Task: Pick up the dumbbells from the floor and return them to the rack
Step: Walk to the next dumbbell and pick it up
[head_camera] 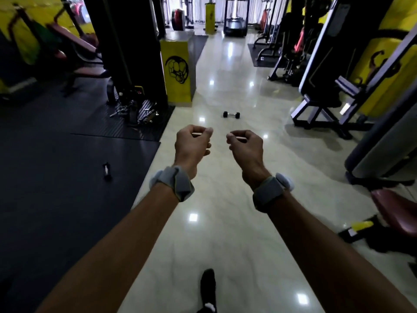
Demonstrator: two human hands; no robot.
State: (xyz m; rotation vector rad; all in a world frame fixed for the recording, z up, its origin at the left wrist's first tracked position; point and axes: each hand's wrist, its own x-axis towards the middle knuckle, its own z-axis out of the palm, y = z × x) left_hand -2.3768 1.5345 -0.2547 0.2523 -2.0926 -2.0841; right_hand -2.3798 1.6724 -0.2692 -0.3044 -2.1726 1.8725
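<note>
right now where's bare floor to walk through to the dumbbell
Bare tile runs straight ahead to the dumbbell, between the black mat and the bench frame. The mat's far corner is crowded with loose metal handles.

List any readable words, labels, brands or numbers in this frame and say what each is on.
No readable text in this frame.
Yellow pillar base: a black flexed-muscle drawing, no words.
Yellow post far back: a dark mark, too small to read.
Yellow panel at right: a black figure graphic, no letters.
</note>
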